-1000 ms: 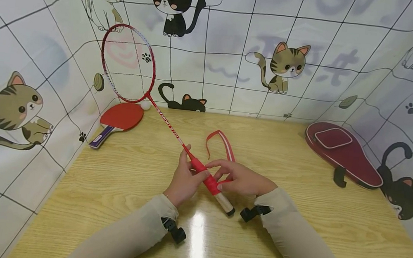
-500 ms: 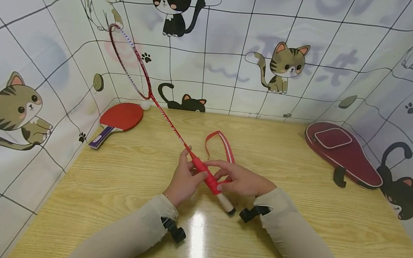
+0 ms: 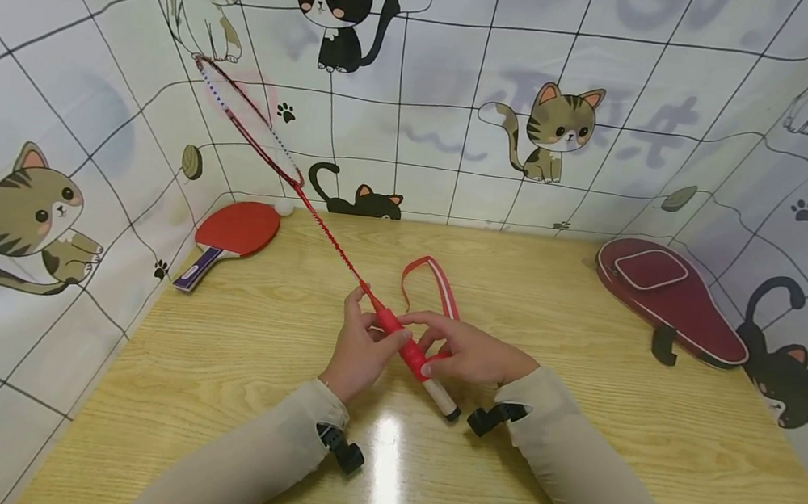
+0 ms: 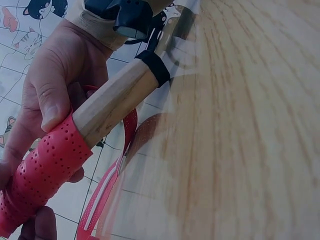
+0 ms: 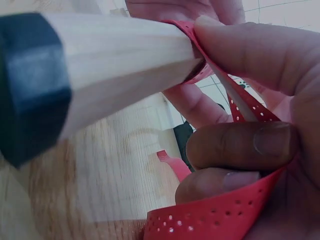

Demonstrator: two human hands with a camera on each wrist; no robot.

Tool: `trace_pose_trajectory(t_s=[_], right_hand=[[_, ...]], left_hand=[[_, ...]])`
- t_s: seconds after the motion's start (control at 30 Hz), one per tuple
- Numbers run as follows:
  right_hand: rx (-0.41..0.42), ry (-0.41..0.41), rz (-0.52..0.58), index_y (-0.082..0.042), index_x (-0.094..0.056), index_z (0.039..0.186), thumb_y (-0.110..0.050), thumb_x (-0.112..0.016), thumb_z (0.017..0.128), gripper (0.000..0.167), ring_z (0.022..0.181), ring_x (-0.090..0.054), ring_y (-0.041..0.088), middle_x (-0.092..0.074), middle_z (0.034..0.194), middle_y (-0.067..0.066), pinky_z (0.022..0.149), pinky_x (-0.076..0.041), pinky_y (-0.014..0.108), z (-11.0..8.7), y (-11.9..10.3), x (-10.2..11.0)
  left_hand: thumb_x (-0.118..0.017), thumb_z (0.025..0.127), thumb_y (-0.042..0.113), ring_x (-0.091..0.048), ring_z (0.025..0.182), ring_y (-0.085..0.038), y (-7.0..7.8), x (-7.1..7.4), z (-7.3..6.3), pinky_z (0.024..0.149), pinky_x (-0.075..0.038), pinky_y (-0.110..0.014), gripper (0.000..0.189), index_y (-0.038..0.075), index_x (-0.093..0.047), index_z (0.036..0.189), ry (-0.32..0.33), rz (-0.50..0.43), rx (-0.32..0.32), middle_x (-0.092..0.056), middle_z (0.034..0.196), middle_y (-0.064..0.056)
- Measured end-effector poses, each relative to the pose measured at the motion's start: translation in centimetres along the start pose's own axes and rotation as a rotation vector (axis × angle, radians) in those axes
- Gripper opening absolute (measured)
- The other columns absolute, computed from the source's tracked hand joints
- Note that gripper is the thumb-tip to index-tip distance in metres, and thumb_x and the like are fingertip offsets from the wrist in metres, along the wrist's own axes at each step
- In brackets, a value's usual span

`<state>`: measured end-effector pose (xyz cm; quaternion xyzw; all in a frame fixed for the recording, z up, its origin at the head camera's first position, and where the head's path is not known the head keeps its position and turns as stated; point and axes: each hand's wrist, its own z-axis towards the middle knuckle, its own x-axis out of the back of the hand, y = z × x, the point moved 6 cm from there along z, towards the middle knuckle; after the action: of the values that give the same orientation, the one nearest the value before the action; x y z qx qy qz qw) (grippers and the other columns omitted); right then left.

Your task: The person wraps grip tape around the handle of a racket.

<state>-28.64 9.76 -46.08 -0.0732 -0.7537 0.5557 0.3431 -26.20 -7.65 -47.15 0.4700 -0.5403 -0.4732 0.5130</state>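
Racket [image 3: 332, 235] had rolled about its shaft, its head [image 3: 261, 147] near edge-on, over the table [image 3: 215, 396]. Left hand [image 3: 359, 355] curled round the wrapped grip [image 3: 412, 354]; right hand [image 3: 478, 352], fingers bent, pinched the tape [image 5: 215, 215]. Turning likely fed the wrap along (lower wood [image 3: 439, 397] was still bare).

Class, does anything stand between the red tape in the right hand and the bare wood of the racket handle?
Nothing visible does. The right hand holds the red tape right where the wrapped part ends and the bare wood begins. The left hand grips the wrapped part, clear of the bare wood.
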Motion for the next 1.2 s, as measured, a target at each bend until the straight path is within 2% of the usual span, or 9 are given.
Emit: trace_pose_trajectory(t_s=[0.2, 0.43, 0.5, 0.67, 0.73, 0.83, 1.0, 1.2], right_hand=[[-0.002, 0.017, -0.013, -0.044, -0.041, 0.158, -0.014, -0.075, 0.097, 0.076, 0.083, -0.073, 0.026, -0.065, 0.12, 0.005, 0.083, -0.059, 0.042, 0.04, -0.02, 0.02], [0.003, 0.004, -0.037, -0.049, -0.042, 0.157, -0.011, -0.071, 0.099, 0.075, 0.07, -0.071, 0.032, -0.065, 0.122, 0.002, 0.077, -0.059, 0.04, -0.13, -0.39, 0.15], [0.002, 0.003, -0.038, -0.049, -0.042, 0.156, -0.01, -0.07, 0.098, 0.075, 0.073, -0.072, 0.031, -0.067, 0.122, 0.001, 0.078, -0.059, 0.041, -0.2, -0.44, 0.21], [0.003, -0.012, -0.015, -0.048, -0.041, 0.158, -0.01, -0.07, 0.099, 0.076, 0.096, -0.075, 0.023, -0.071, 0.121, -0.001, 0.088, -0.058, 0.043, -0.23, -0.28, 0.25], [0.003, -0.024, -0.005, -0.049, -0.039, 0.159, -0.01, -0.07, 0.1, 0.077, 0.101, -0.074, 0.023, -0.072, 0.121, -0.001, 0.089, -0.058, 0.043, -0.22, -0.17, 0.23], [0.003, -0.034, 0.002, -0.05, -0.038, 0.159, -0.008, -0.068, 0.1, 0.078, 0.096, -0.075, 0.024, -0.072, 0.121, 0.0, 0.086, -0.058, 0.043, -0.18, -0.03, 0.21], [0.005, -0.015, -0.022, -0.052, -0.037, 0.158, -0.005, -0.065, 0.1, 0.08, 0.076, -0.073, 0.026, -0.07, 0.121, 0.001, 0.076, -0.058, 0.039, -0.07, 0.04, 0.17], [0.004, 0.011, -0.045, -0.051, -0.039, 0.158, -0.01, -0.07, 0.1, 0.077, 0.076, -0.072, 0.026, -0.068, 0.12, 0.001, 0.077, -0.059, 0.04, 0.09, 0.1, -0.03]], left_hand=[[-0.076, 0.096, 0.015, -0.07, 0.094, -0.024, -0.27, 0.04, 0.14, 0.078, -0.055, -0.031, 0.097, 0.015, -0.006, 0.164, 0.005, -0.007, -0.003, -0.068, 0.115, -0.015], [-0.073, 0.098, 0.011, -0.072, 0.098, -0.026, -0.44, 0.0, 0.34, 0.081, -0.056, -0.032, 0.095, 0.013, -0.005, 0.165, -0.006, -0.052, -0.009, -0.068, 0.118, -0.017], [-0.072, 0.099, 0.011, -0.072, 0.102, -0.027, -0.41, -0.04, 0.34, 0.083, -0.057, -0.032, 0.094, 0.013, -0.004, 0.165, -0.013, -0.062, -0.008, -0.066, 0.121, -0.018], [-0.069, 0.099, 0.008, -0.072, 0.109, -0.03, -0.28, -0.09, 0.35, 0.09, -0.058, -0.034, 0.094, 0.015, -0.004, 0.166, -0.019, -0.081, -0.007, -0.066, 0.128, -0.019], [-0.068, 0.098, 0.007, -0.072, 0.11, -0.03, -0.21, -0.1, 0.38, 0.092, -0.057, -0.034, 0.093, 0.015, -0.004, 0.166, -0.021, -0.083, -0.009, -0.067, 0.128, -0.019], [-0.066, 0.098, 0.006, -0.072, 0.11, -0.03, -0.18, -0.1, 0.42, 0.093, -0.056, -0.035, 0.093, 0.015, -0.004, 0.166, -0.026, -0.084, -0.012, -0.068, 0.128, -0.019], [-0.067, 0.097, 0.008, -0.073, 0.107, -0.029, -0.11, -0.02, 0.4, 0.092, -0.056, -0.033, 0.094, 0.016, -0.004, 0.166, -0.027, -0.069, -0.009, -0.068, 0.125, -0.018], [-0.077, 0.096, 0.017, -0.072, 0.092, -0.025, 0.03, 0.13, 0.21, 0.078, -0.055, -0.033, 0.102, 0.018, -0.003, 0.167, -0.021, 0.007, -0.016, -0.071, 0.115, -0.015]])
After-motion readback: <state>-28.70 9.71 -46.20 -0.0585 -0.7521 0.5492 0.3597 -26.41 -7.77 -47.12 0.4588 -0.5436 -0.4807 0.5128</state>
